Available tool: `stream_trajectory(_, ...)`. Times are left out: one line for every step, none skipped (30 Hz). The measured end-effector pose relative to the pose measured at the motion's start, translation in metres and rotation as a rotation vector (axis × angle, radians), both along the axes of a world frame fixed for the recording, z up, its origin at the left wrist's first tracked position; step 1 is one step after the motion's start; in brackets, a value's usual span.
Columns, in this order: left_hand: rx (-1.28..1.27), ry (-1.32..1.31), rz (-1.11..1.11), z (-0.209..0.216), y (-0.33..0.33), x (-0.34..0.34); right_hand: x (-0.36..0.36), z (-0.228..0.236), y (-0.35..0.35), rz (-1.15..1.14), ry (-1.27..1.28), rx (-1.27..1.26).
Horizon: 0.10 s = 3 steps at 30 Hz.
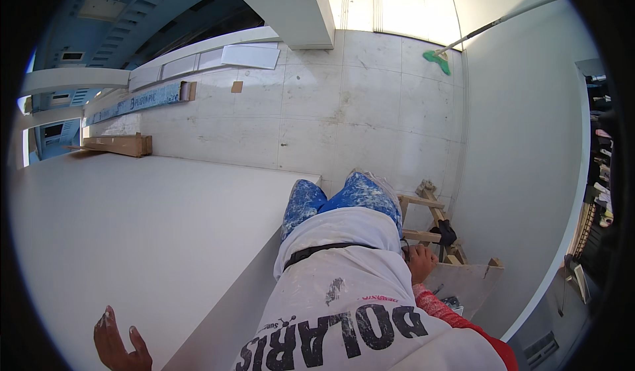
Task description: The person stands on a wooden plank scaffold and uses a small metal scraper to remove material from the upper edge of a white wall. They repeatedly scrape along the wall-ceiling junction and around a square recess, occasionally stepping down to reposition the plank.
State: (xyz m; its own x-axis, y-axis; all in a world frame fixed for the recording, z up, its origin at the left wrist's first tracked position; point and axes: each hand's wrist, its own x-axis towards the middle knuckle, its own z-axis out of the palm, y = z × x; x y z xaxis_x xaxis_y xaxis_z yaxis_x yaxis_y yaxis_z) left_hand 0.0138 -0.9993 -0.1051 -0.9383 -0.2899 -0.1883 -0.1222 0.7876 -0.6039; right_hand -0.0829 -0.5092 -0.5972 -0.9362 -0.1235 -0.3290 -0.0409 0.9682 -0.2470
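My left hand [119, 343] is raised at the lower left with its fingers stretched apart and nothing in them. It is beside a broad, smooth white surface [126, 219]; I cannot tell whether it touches. At my right hip, my right hand [421, 263] has curled fingers. A thin dark loop shows next to them, but what they hold is hidden. Close by stands a wooden stepladder-like frame [423, 236] with a black cloth-like item [444, 232] hanging on it. A pale board [486, 279] bearing small tools lies behind my red sleeve [444, 308].
A green-headed broom [438, 61] leans on the right wall [522, 106]. Across the tiled floor [370, 106], at the far left, lie a long blue carton [149, 99], a brown carton [119, 144] and white panels [250, 56]. A white column [304, 13] rises at the back.
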Motion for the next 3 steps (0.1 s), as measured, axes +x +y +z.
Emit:
stream_trajectory(-0.050, 0.080, 0.025, -0.004, -0.005, 0.006, -0.008, 0.002, 0.001, -0.036, -0.171, -0.031)
stream_trajectory(0.092, 0.450, 0.228, -0.012, -0.009, 0.015, -0.021, 0.002, 0.003, -0.052, -0.328, -0.059)
stream_trajectory(0.086, 0.473, 0.268, -0.026, -0.008, 0.025, -0.052, -0.013, 0.003, -0.013, -0.390, -0.030)
